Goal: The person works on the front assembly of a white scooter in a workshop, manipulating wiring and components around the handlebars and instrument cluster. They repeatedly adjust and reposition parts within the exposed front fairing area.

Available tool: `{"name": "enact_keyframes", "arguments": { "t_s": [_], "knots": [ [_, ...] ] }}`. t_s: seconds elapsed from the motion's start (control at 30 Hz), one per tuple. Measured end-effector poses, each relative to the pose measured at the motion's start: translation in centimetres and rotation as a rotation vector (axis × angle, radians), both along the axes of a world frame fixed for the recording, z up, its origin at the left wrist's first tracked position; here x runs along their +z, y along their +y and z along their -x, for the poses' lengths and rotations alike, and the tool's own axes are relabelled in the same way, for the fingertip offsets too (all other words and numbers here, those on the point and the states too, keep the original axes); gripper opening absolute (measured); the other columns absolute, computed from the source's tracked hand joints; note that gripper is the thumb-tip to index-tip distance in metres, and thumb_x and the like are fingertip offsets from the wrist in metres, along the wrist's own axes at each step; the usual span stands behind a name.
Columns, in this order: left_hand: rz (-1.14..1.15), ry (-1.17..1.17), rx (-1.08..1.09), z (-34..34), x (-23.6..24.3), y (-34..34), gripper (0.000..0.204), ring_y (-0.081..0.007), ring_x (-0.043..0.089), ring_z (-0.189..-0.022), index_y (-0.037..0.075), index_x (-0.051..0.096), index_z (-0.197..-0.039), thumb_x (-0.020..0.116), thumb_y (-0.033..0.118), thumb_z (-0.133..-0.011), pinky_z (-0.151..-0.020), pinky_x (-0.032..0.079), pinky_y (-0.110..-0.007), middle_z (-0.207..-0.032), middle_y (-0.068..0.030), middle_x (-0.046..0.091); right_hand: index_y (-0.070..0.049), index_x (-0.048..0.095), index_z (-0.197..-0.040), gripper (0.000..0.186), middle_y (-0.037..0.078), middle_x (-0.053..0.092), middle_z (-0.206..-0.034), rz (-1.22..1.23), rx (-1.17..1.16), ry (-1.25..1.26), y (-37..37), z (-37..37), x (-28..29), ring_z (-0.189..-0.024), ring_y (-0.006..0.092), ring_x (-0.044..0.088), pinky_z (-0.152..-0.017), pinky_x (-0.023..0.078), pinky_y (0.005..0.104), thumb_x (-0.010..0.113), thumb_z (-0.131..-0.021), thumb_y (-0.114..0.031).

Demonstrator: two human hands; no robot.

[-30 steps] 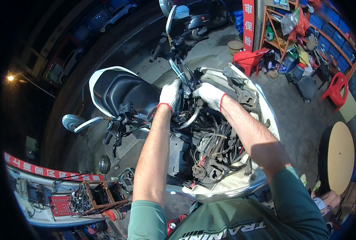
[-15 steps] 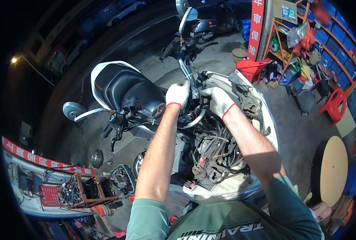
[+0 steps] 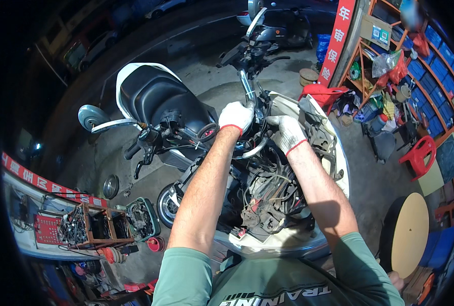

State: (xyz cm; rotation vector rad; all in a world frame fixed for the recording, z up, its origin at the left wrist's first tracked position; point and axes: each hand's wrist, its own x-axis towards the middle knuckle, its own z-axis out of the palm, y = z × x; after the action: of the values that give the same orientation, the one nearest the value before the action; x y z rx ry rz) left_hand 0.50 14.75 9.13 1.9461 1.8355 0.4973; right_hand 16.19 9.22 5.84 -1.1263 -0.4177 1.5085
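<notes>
A white scooter with its front panels off stands before me, its bundled wires point(image 3: 275, 196) exposed. My left hand point(image 3: 235, 117), in a white knit glove with a red cuff, is closed at the middle of the handlebar point(image 3: 250, 92). Just across from it, my right hand point(image 3: 289, 133), gloved alike, has its fingers curled in at the dark parts around the steering stem. Whatever sits between the fingers of either hand is hidden. Below them a pale curved tube point(image 3: 253, 149) crosses the opening. The black seat point(image 3: 160, 102) lies to the left.
Mirrors point(image 3: 93, 118) stick out from both handlebar ends. Wires hang beside the left grip point(image 3: 131, 151). A red plastic chair point(image 3: 420, 157) and a round tan board point(image 3: 410, 232) stand right. At lower left are a wooden parts crate point(image 3: 104, 224) and a green bin point(image 3: 143, 219).
The whole view has shifted slightly. Both hands remain at the handlebar's middle, with the left hand's fingers still closed and the right hand's fingers still curled.
</notes>
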Motion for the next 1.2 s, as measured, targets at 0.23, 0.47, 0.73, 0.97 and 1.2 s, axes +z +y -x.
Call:
{"name": "enact_keyframes", "arguments": {
  "t_s": [0.23,0.47,0.73,0.97,1.2],
  "knots": [
    [-0.031,0.047,-0.025,-0.4,0.5,-0.4,0.058,-0.0419,0.069,-0.107,-0.001,0.075,-0.107,0.05,0.051,-0.099,-0.094,0.052,-0.047,-0.107,-0.028,0.072,-0.001,0.065,-0.101,0.02,0.008,0.066,-0.085,-0.04,-0.117,0.034,1.3,-0.1,-3.1,-0.069,0.0173,0.058,-0.061,0.044,0.0333,0.072,-0.083,0.004],
    [-0.053,0.08,-0.038,-0.1,0.6,-0.7,0.055,-0.0413,0.069,-0.108,0.0,0.074,-0.107,0.05,0.049,-0.1,-0.095,0.052,-0.047,-0.108,-0.0268,0.073,0.004,0.063,-0.111,0.033,0.012,0.068,-0.091,-0.084,-0.163,0.05,0.9,0.5,-2.9,-0.073,0.0203,0.062,-0.065,0.047,0.0361,0.072,-0.08,0.009],
    [-0.036,0.111,-0.111,-0.1,0.9,-0.8,0.053,-0.0424,0.068,-0.109,0.003,0.074,-0.11,0.047,0.047,-0.1,-0.097,0.051,-0.048,-0.111,-0.0261,0.072,0.003,0.066,-0.111,0.029,0.013,0.068,-0.097,-0.12,-0.188,0.239,1.3,0.5,-3.2,-0.082,0.026,0.066,-0.076,0.053,0.0402,0.066,-0.083,0.011],
    [-0.041,0.136,-0.111,-0.1,1.3,-1.2,0.051,-0.043,0.067,-0.11,0.003,0.073,-0.11,0.045,0.044,-0.101,-0.099,0.05,-0.05,-0.112,-0.026,0.072,0.003,0.066,-0.123,0.037,0.012,0.071,-0.108,-0.174,-0.252,0.282,0.0,1.4,-1.6,-0.094,0.0241,0.066,-0.084,0.054,0.0383,0.062,-0.087,0.009],
    [-0.052,0.089,-0.141,0.1,1.2,-1.3,0.047,-0.0446,0.066,-0.11,0.003,0.074,-0.11,0.048,0.041,-0.101,-0.097,0.051,-0.051,-0.111,-0.0268,0.071,-0.003,0.066,-0.132,0.048,0.01,0.071,-0.115,-0.199,-0.221,0.085,-0.3,0.9,-1.4,-0.099,0.0214,0.066,-0.088,0.05,0.034,0.061,-0.085,0.01]
  ]
}}
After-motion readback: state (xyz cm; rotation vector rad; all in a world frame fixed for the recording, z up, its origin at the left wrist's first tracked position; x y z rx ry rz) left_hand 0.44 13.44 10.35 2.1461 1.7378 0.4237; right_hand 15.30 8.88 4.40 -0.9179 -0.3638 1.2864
